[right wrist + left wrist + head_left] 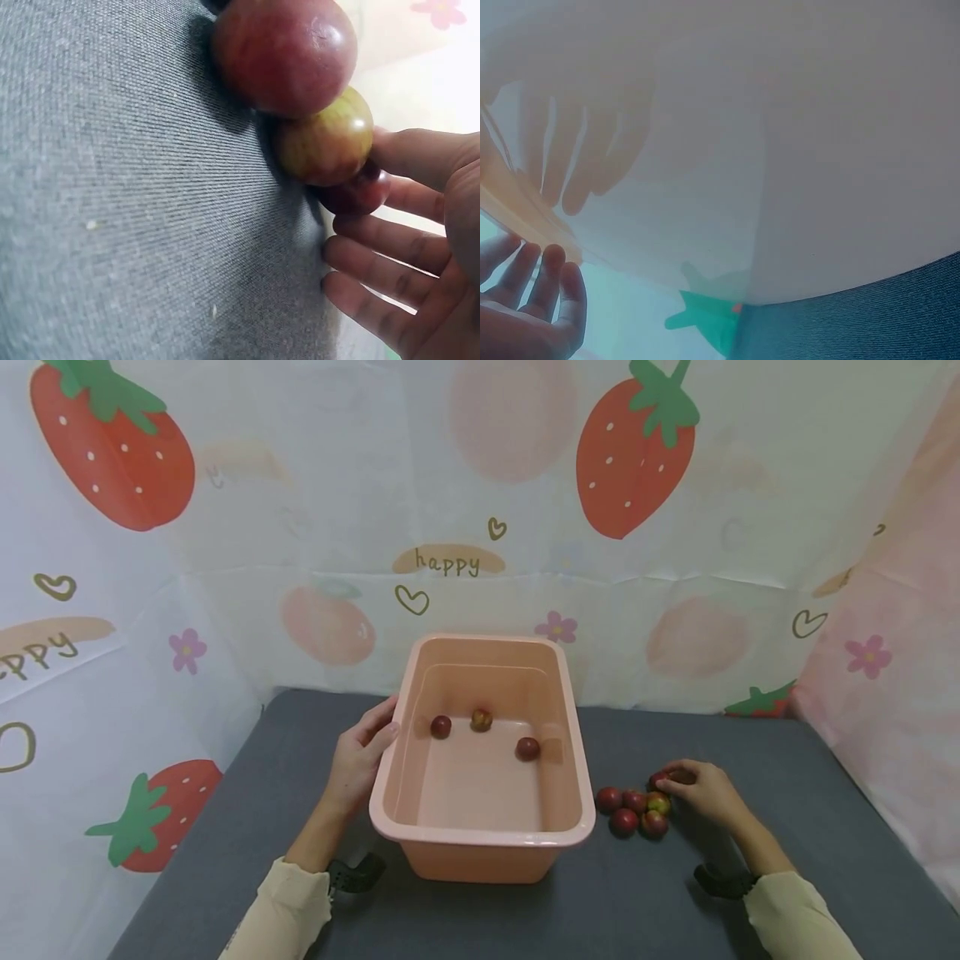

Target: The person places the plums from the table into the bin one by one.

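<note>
A peach-coloured plastic basin [480,838] stands on the table, with three plums inside: a dark red plum [441,727], a mottled plum [482,720] and another dark red plum [527,748]. My left hand [363,764] holds the basin's left rim; its fingers [553,281] show at the rim in the left wrist view. To the basin's right several plums [624,822] sit in a cluster. At its back right, my right hand [705,791] pinches a dark red plum [356,191] between thumb and fingers, beside a yellow-green plum [328,142]. Fingers partly hide the held plum.
Dark grey cloth [637,902] covers the table. A white printed curtain [480,510] hangs behind it and along the left side, with a pinkish stretch [892,718] at the right. The basin's tall walls stand between the hands.
</note>
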Action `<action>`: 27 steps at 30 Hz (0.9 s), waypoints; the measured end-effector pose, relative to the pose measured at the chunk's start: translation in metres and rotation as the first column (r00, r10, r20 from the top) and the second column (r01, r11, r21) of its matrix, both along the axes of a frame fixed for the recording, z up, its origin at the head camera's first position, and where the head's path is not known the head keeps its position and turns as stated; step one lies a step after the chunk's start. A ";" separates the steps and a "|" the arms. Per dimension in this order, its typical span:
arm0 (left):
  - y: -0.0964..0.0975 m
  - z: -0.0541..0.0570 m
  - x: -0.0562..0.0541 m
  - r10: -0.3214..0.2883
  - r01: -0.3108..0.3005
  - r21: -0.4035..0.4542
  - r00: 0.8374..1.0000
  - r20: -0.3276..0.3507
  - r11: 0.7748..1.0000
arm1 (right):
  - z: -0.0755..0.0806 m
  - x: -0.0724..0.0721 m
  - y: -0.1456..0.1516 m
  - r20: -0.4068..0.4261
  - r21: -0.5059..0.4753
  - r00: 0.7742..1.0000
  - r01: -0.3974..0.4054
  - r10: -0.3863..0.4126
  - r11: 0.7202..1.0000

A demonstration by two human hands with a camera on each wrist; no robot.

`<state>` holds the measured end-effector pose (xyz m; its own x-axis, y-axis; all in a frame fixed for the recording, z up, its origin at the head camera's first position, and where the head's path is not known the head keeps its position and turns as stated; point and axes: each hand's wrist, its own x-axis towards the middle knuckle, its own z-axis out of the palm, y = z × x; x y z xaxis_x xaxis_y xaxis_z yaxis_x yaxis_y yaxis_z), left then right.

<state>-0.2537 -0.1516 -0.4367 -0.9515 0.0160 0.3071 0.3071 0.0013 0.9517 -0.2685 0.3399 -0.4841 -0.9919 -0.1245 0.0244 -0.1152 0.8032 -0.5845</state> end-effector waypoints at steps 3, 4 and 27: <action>0.000 -0.001 0.000 -0.001 0.001 -0.007 1.000 0.003 1.000 | 0.000 0.000 -0.001 0.012 -0.008 1.000 0.007 -0.007 1.000; 0.000 -0.001 0.000 -0.001 0.001 -0.010 1.000 0.004 1.000 | -0.001 0.001 -0.001 0.014 -0.008 1.000 0.010 -0.010 1.000; 0.000 0.001 0.001 0.006 -0.006 -0.008 1.000 -0.011 1.000 | 0.003 0.002 0.002 -0.009 -0.020 0.999 0.036 -0.036 0.999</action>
